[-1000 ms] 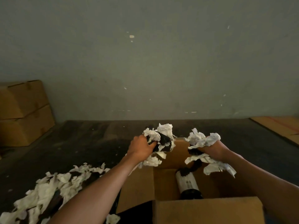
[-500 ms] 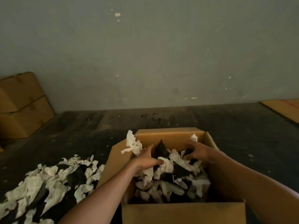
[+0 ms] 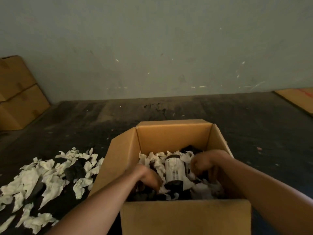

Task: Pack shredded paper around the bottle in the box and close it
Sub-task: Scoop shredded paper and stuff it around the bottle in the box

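An open cardboard box [image 3: 172,133] stands on the dark floor in front of me, flaps up. A dark bottle [image 3: 174,170] with a white label lies inside, its length pointing away from me. White and black shredded paper [image 3: 157,161] lies around it. My left hand [image 3: 149,177] is down in the paper left of the bottle, fingers curled into the shreds. My right hand [image 3: 203,162] is in the paper right of the bottle, fingers bent and blurred.
A loose pile of white and black shredded paper [image 3: 44,180] covers the floor left of the box. Two stacked closed cartons [image 3: 18,95] stand at the far left by the wall. A flat cardboard sheet [image 3: 298,99] lies at the far right.
Both hands brought handfuls of paper down into the box, then moved apart to either side of the bottle. The bottle's label, covered half a second ago, shows again.
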Demonstrator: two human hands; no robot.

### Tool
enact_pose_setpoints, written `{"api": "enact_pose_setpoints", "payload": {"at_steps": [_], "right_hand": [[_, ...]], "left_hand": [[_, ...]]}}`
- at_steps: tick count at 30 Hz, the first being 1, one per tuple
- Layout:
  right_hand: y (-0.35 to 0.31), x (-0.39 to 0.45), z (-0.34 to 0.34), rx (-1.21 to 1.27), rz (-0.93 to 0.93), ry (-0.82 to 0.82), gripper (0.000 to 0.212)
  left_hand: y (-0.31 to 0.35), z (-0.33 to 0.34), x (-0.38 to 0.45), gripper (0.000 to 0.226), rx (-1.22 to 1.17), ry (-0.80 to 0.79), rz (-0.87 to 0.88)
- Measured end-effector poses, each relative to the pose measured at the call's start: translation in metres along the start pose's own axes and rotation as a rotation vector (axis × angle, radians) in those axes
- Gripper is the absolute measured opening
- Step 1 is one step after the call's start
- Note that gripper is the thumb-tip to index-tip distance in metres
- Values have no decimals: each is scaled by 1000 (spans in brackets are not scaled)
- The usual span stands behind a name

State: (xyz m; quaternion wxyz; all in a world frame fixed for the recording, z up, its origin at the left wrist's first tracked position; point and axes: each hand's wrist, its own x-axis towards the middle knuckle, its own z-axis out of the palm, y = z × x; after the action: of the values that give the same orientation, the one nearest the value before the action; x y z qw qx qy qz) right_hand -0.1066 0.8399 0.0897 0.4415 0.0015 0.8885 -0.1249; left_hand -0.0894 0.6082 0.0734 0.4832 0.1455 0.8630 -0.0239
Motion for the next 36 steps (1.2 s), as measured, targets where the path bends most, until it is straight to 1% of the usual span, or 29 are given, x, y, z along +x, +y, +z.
{"api": "enact_pose_setpoints", "payload": {"at_steps": [2,3,4,5,6,7,8,10,11,12,13,15,17,18,19,21,22,23,24,26,27,29,30,31,34,36], "right_hand": [[2,9,-10,84,-6,183,29],[4,16,-11,77,-7,278,30],[8,27,-7,59,-1,336,41],[14,42,2,17,13,332,58],[21,60,13,-40,25,283,75],[25,73,26,-91,42,223,86],[27,83,38,-147,64,165,88],[19,71,49,-256,69,75,76],[15,62,44,-262,52,35,70],[12,52,35,-205,39,4,67],[10,43,24,-162,33,-6,67],[5,33,4,-125,-12,95,66],[1,35,0,-72,-110,229,56],[-1,40,3,-36,-167,235,61],[-5,41,9,-9,-194,189,72],[-11,41,23,32,-149,51,95],[-13,39,26,34,-135,5,101],[-13,38,27,38,-129,-24,102],[-14,36,27,68,-121,-38,99],[-16,21,18,117,-71,-52,86],[-18,10,11,99,-61,-43,77],[-21,-8,2,-41,-71,25,58],[-19,-10,1,-107,-62,51,54],[-15,-9,5,-161,-29,33,53],[-1,9,37,-264,81,-126,65],[3,16,56,-342,71,-137,65]], "left_hand": [[-3,-10,1,49,-31,63,-27],[-4,-11,4,50,-41,138,-34],[-4,-9,5,54,-48,201,-37],[-6,-5,11,60,-71,233,-50],[-6,4,16,67,-97,232,-73],[-5,13,22,74,-96,197,-89],[-2,23,27,78,-70,137,-104],[3,32,28,77,12,58,-99],[6,31,23,75,18,60,-72],[8,27,17,74,-3,75,-49],[8,20,13,75,-30,104,-24],[3,7,12,78,-87,183,4],[3,3,13,74,-145,193,19],[5,5,13,71,-174,172,31],[9,7,14,68,-204,141,39],[15,13,15,62,-229,106,54],[16,15,17,60,-222,85,57],[15,15,17,58,-209,58,48],[14,15,18,57,-206,26,39],[9,13,17,50,-161,47,44],[7,10,16,45,-131,111,46],[4,3,14,36,-123,257,36],[2,1,16,35,-122,300,29],[1,2,15,37,-123,283,17],[1,21,19,54,-61,30,-29],[3,39,28,68,-25,-49,-64]]}}
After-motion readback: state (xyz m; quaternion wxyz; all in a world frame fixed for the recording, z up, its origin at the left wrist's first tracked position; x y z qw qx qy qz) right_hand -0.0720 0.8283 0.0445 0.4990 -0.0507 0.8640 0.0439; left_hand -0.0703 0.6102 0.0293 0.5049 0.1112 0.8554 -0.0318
